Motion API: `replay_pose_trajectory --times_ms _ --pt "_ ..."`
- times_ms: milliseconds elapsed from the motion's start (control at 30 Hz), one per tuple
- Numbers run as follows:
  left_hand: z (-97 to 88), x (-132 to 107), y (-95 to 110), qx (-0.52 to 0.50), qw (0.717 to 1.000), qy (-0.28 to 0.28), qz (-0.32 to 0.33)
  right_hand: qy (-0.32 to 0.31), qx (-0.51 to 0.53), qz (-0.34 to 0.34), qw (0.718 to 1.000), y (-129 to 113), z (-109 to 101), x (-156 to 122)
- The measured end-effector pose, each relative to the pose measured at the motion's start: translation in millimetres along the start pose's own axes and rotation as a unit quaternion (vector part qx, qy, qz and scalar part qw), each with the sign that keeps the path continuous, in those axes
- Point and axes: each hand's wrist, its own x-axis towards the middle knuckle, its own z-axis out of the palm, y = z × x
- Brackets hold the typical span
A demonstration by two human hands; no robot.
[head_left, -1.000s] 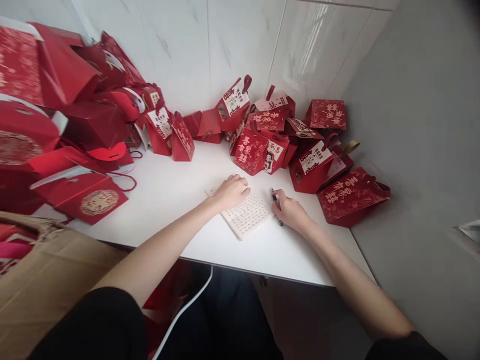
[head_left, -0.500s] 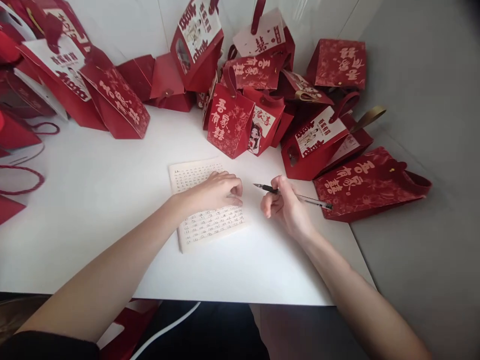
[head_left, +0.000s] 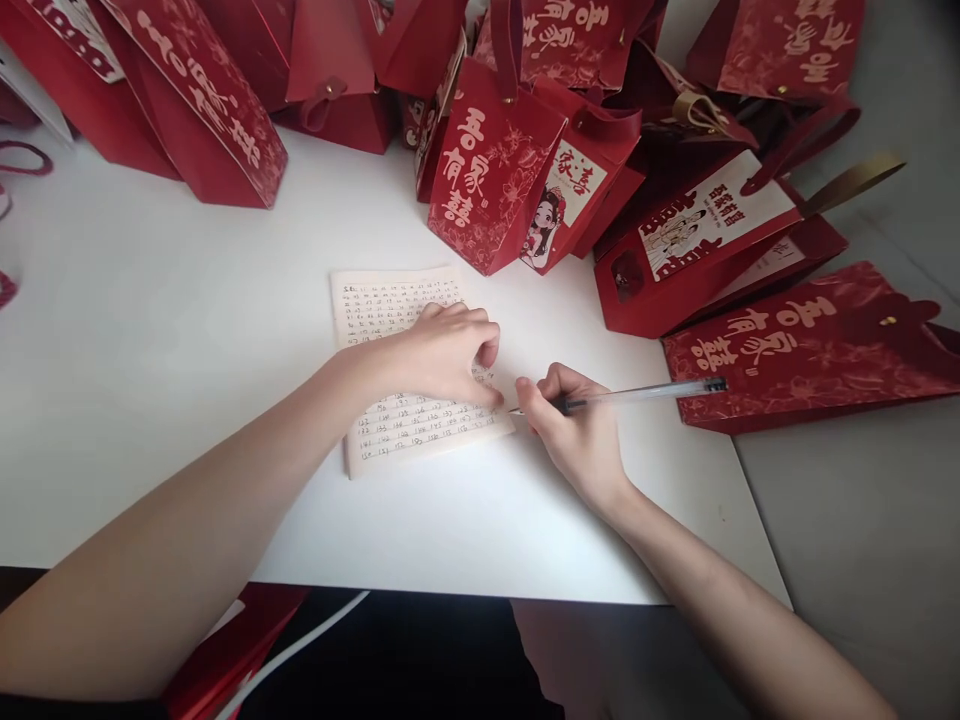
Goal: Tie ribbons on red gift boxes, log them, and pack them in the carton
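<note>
A small notebook (head_left: 409,460) lies slightly turned on the white table, its page covered with rows of handwritten numbers. Across the middle of that page rests my left hand (head_left: 450,350), holding nothing, with its thumb stretched toward the right edge and apart from the bent fingers. That hand hides part of the writing. A gel pen (head_left: 637,394) with a clear barrel is gripped by my right hand (head_left: 577,425), thumb and fingers closed around its dark grip. The pen's tip is at the notebook's right edge, close to my left thumb; whether it touches the paper I cannot tell.
Red gift boxes with ribbon handles crowd the back of the white table (head_left: 187,480). One gift box (head_left: 480,165) stands behind the notebook, and another gift box (head_left: 810,350) lies at the right edge. A white cable (head_left: 300,650) hangs below the front edge.
My right hand has brought the pen down and left to the notebook's edge, tightening into a writing grip. My left thumb has spread out from the fingers. The view has shifted closer.
</note>
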Motion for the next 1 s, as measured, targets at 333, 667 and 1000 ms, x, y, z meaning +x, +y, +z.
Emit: replay_pose_trajectory --times_ms 333,667,1000 --pt "5.5 2.5 -0.8 0.01 1.0 0.017 0.004 -0.036 -0.079 -0.012 0.996 4.1 0.3 0.7" --pt "6.5 2.6 -0.5 0.013 1.0 0.017 0.004 -0.023 -0.097 -0.022 0.995 3.7 1.2 -0.2" --pt "5.8 2.0 -0.7 0.008 1.0 0.006 -0.006 -0.003 -0.111 -0.031 0.993 2.8 2.2 -0.4"
